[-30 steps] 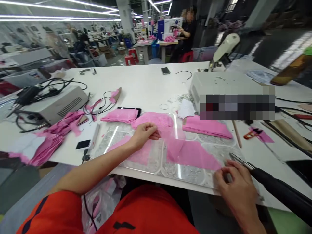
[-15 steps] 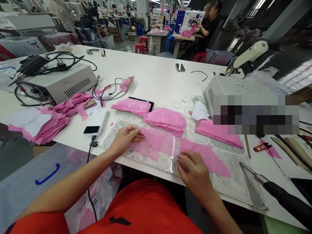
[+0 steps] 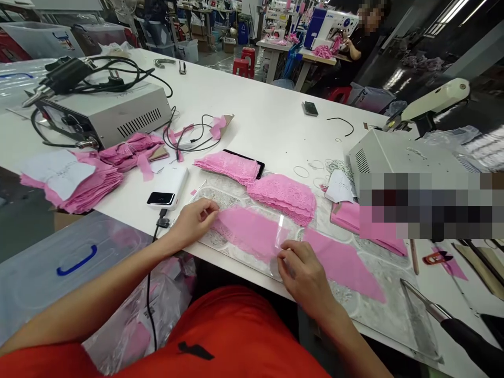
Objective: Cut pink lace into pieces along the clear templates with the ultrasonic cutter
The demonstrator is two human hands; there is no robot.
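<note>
Left hand point(image 3: 192, 223): thumb and forefinger tips are drawn together at the left end of a pink panel point(image 3: 252, 233); whether cloth is pinched between them cannot be told. Right hand point(image 3: 305, 273): fingers curl, thumb close to forefinger, at the panel's right end; a firm grip there cannot be confirmed either.

The panel lies nearly flat between the two hands on a clear board point(image 3: 378, 315) at the table's near edge. Its left part shows a lacy pattern; its right part looks plain. A second panel point(image 3: 342, 262) lies just beside it, right of the right hand, tapering to a point on its far right.

Beyond the panels: two lacy pink stacks, a left one point(image 3: 228, 167) partly over a black-edged device point(image 3: 258, 167), and a right one point(image 3: 283, 197). Farther right, a folded pink pile point(image 3: 370, 228) sits near a white paper point(image 3: 339, 186).

Left of the board: a white power bank point(image 3: 169, 186) with a dark display, a cable point(image 3: 149, 299) running down over the table point(image 3: 268, 121) edge. Behind it, a grey box point(image 3: 126, 113) carries coiled black cords. At right, orange snips point(image 3: 437, 258) and a black-handled tool point(image 3: 468, 338).
</note>
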